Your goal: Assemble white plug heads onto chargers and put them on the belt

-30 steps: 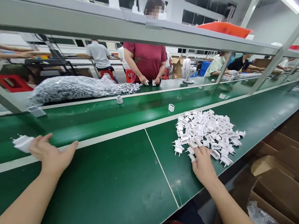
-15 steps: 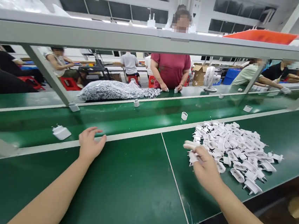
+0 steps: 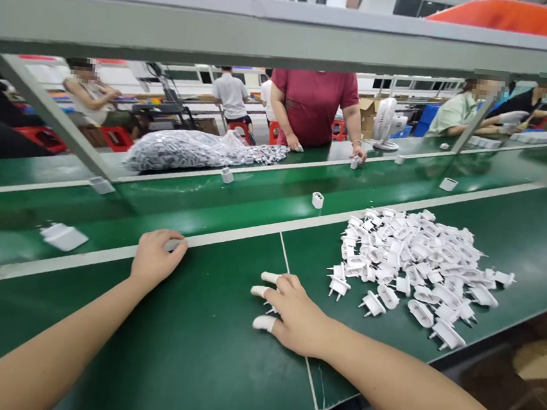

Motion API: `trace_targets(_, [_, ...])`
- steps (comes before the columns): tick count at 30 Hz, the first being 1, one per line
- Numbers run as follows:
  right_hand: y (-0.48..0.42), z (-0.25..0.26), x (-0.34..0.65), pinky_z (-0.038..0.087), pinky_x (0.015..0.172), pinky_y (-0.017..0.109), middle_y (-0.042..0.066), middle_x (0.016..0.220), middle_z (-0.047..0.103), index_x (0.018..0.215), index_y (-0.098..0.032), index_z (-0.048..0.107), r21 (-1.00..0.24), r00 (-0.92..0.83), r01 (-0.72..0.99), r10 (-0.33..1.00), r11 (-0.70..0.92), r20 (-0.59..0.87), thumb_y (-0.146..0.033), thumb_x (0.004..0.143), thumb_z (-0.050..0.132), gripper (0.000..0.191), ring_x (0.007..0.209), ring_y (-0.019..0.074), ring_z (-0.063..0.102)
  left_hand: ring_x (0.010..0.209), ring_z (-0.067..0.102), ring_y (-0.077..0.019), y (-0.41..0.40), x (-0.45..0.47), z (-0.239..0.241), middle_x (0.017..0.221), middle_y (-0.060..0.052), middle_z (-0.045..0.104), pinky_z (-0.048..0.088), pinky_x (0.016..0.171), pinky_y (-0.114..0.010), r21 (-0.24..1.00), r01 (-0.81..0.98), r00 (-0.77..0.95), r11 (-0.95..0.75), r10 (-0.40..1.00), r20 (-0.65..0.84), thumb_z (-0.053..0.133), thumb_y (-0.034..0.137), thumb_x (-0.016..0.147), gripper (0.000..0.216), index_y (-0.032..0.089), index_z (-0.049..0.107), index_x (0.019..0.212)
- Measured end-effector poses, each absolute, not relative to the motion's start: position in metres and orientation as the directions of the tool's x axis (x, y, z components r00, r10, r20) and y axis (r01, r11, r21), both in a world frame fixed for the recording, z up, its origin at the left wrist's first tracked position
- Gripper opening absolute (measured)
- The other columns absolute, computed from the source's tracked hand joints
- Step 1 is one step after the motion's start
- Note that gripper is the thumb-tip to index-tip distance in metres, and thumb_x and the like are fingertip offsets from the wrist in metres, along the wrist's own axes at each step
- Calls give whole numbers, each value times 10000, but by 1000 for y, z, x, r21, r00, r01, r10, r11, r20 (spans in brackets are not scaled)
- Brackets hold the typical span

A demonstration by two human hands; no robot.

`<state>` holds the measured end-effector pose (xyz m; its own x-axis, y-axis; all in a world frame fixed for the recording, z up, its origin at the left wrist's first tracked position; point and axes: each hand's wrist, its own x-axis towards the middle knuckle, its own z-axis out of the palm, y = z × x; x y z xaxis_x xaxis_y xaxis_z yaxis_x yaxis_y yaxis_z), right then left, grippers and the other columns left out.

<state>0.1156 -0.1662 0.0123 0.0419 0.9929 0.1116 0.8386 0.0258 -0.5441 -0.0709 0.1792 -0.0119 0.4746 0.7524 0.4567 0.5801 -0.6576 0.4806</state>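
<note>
My left hand (image 3: 156, 259) rests at the white strip (image 3: 232, 232) along the bench's far edge. Its thumb stands apart from the bent fingers, with a small gap between; I see nothing held. White finger cots cover the thumb and two fingers of my right hand (image 3: 294, 313), which is low over the green bench. Between those fingertips is a white plug piece (image 3: 270, 308), mostly hidden, its pins showing. To the right lies a heap of white two-pin plug pieces (image 3: 407, 250), with several loose ones at its near edge.
Beyond the strip runs a green belt (image 3: 263, 207) carrying a white charger housing (image 3: 318, 200) and an assembled charger (image 3: 64, 236). A grey shelf beam (image 3: 270, 40) crosses above, on slanted posts. Opposite, a person in red (image 3: 312, 109) works beside a filled clear bag (image 3: 177, 150).
My right hand has moved left from the heap with a plug piece at its fingers. My left hand's fingers have bent down over the strip. The view has tilted downward.
</note>
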Motion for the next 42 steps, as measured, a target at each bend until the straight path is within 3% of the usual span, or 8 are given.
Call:
trace_targets(2, [-166,15,116,462,1180,582,221,1482,566,1532,-175,556,-518,48,855,994,11,101,-456,972,751,656,1464,387,436,1242,617,-437,171,-49,-12,1112,-169,737,517,1093,-605,521,575,459,-631,775,434,578,461,819,297,219,705,934])
trace_targets(9, [-158,8,114,536,992,416,155,1204,716,1320,-131,688,-438,-57,892,989,113,138,-73,976,604,359,1074,283,621,1294,614,-341,118,90,-15,1265,-134,720,550,1084,-446,582,358,694,-730,625,356,641,429,866,380,200,712,1162])
trace_targets(15, [-159,15,109,585,879,407,105,1308,732,1422,-197,538,-609,113,792,991,-45,74,-184,1029,541,394,1080,281,726,1360,579,-364,102,211,-12,1440,-179,644,489,1156,-525,652,321,745,-687,608,274,822,443,874,621,167,634,1397])
trace_targets(21, [-157,12,111,604,908,414,122,1297,696,1394,-189,536,-681,194,726,978,-90,77,-278,1064,537,341,1135,291,708,1212,672,-294,103,263,-16,1393,-128,651,585,1031,-534,729,373,699,-573,691,186,701,389,1029,416,176,635,1380])
trace_targets(27, [-162,20,118,600,844,348,102,1303,609,1290,-229,687,-802,291,594,946,-63,141,-111,946,612,371,964,205,699,1276,656,-287,100,196,-6,1423,-123,678,486,1169,-487,747,283,767,-602,610,201,615,281,1029,411,160,624,1421])
trace_targets(31, [-156,30,127,592,948,362,33,1044,727,1033,-240,810,-989,551,135,825,58,124,-251,863,800,171,966,197,720,1196,690,-290,86,98,2,1411,-111,707,523,1106,-429,755,269,792,-598,584,181,603,351,938,539,162,594,1443])
trace_targets(35, [-148,39,136,586,1047,421,30,985,815,1006,-207,818,-925,547,-363,829,114,-112,-383,650,970,425,1018,224,759,1070,732,-300,53,3,6,1254,-90,782,582,994,-437,777,317,781,-544,615,112,655,505,886,530,209,638,1325])
trace_targets(42, [-143,37,133,593,1034,390,24,1017,822,982,-215,801,-912,502,-411,834,-5,-230,-379,581,1017,484,993,203,785,1103,728,-314,3,-61,0,1277,-67,781,571,1028,-463,831,276,844,-482,536,30,643,639,903,514,297,687,1285])
